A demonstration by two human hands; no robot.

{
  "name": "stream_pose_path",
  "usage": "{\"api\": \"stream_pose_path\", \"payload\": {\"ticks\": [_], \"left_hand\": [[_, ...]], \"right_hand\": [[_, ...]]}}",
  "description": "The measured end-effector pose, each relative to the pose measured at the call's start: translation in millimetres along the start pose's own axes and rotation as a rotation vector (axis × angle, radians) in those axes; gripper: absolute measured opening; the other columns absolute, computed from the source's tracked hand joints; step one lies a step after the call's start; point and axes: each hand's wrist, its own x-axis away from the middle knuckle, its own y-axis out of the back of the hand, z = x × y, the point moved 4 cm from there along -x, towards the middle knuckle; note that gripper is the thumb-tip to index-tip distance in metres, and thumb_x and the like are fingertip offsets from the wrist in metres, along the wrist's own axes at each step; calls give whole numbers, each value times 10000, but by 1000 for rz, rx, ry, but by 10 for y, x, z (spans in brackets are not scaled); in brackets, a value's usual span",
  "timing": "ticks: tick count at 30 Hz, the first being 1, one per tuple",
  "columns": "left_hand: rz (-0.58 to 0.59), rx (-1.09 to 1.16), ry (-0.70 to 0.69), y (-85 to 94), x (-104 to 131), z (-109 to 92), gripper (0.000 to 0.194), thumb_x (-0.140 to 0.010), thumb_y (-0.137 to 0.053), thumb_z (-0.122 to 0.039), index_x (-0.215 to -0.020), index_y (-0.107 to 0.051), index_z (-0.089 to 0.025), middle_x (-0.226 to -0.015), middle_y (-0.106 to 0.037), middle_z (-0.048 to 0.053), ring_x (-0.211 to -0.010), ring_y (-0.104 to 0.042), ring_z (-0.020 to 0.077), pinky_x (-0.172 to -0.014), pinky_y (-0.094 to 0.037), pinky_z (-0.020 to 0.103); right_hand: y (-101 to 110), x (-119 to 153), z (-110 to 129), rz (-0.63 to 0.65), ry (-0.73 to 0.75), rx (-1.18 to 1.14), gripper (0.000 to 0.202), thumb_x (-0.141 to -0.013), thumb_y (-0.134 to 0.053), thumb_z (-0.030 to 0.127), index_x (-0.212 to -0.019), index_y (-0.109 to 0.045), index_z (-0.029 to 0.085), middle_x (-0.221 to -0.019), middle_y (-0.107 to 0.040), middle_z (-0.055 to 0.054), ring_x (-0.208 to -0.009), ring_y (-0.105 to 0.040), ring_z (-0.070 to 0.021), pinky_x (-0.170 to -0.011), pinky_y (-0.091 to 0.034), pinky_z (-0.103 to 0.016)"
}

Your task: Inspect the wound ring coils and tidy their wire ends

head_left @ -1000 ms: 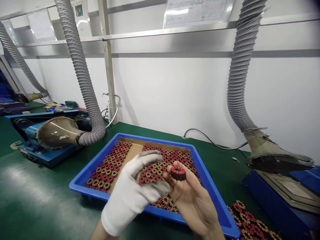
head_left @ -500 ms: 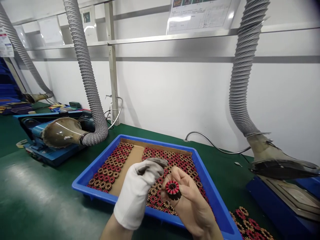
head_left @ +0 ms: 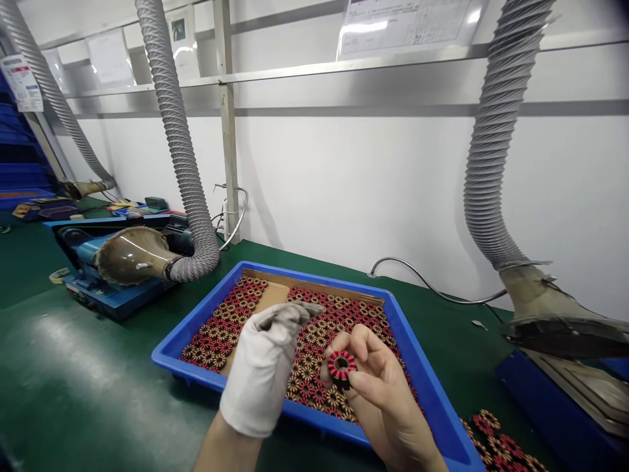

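My bare right hand (head_left: 388, 393) pinches a small wound motor stator (head_left: 341, 367) between thumb and fingers, its red-coated ring face and centre hole turned towards me. Left of it, my left hand (head_left: 270, 354) wears a white glove with grey-stained fingers. Those gloved fingers are pressed together and apart from the stator; whether anything sits in them is hidden. Both hands are over the near part of a blue tray (head_left: 427, 367). Rows of red and tan stators (head_left: 319, 328) fill much of the tray, with a strip of bare cardboard (head_left: 272, 296) between two groups.
More stators (head_left: 501, 442) lie on the green table (head_left: 113, 387) right of the tray. A blue machine (head_left: 113, 295) with a suction hood (head_left: 137, 255) stands at left. Another hood (head_left: 565, 321) on a grey hose (head_left: 501, 144) hangs at right, over a blue machine.
The view has shifted slightly, moving the surroundings to the right in the picture. My gloved fingers have drawn back from the right hand. The stator is tipped a little differently in the right fingers.
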Motion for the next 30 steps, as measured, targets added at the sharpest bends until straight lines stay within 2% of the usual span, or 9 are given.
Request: {"api": "stream_pose_path", "payload": {"ticks": [4,7,12,14,16,20,23,27,30], "left_hand": [[114,-304,149,-18,10,-29,116,-697,-767,-148,-810,-781,-166,-871,-757,75,-814,-697,192,-715,-557,218],[175,-353,169,-87,42,-8,131,-685,-713,-48,-703,-773,-163,-840,-757,69,-766,-693,174,-663,-547,190],[113,-230,-54,-19,34,-61,225,-707,-693,-32,-725,-779,-240,-877,-766,5,-855,-707,150,-779,-547,164],[27,-198,-169,68,31,-128,215,-721,-711,-77,-773,-778,-274,-955,-760,-11,-905,-702,147,-767,-544,153],[25,-283,-176,95,39,-163,273,-696,-737,-102,-869,-776,-309,-1070,-733,-14,-1007,-678,157,-763,-533,137],[401,-745,-11,-73,101,-92,381,-748,-704,-152,-1082,-727,-334,-1320,-603,20,-1249,-540,215,-988,-467,232],[605,-889,1,-166,141,-40,264,-838,-548,-157,-993,-728,-273,-1256,-626,59,-1171,-579,231,-996,-455,294],[462,-795,-42,-112,99,-67,238,-824,-498,-116,-846,-706,-229,-1096,-668,53,-1044,-631,201,-872,-492,237],[331,-671,-40,-41,85,-84,231,-862,-529,-112,-848,-718,-245,-1098,-683,21,-1090,-619,176,-919,-467,202]], "right_hand": [[-20,-4,28,23,-17,-109,348,-636,-870,230,-725,-534,208,-800,-650,10,-662,-601,-148,-678,-526,-302],[-15,-18,41,40,-13,-159,339,-649,-863,207,-734,-535,204,-788,-651,15,-688,-596,-135,-718,-538,-293],[50,-25,93,27,38,-36,320,-686,-838,226,-750,-524,214,-824,-678,1,-688,-616,-142,-664,-528,-262],[89,-10,138,-11,96,173,289,-707,-821,218,-772,-539,224,-858,-692,-11,-727,-619,-150,-677,-522,-256],[107,12,177,-15,148,426,263,-726,-800,183,-853,-577,241,-902,-703,-17,-801,-630,-164,-736,-523,-265],[88,48,196,74,173,701,491,-739,-729,82,-1139,-550,305,-975,-706,5,-920,-662,-187,-850,-513,-308],[74,49,198,97,158,759,563,-737,-659,10,-1190,-534,321,-1022,-705,12,-936,-664,-178,-857,-505,-303],[106,19,184,46,99,600,428,-748,-749,96,-1078,-588,315,-961,-717,20,-879,-664,-164,-793,-510,-275],[128,-3,158,34,64,340,366,-704,-846,210,-981,-621,293,-907,-726,14,-828,-645,-145,-735,-497,-239]]}}
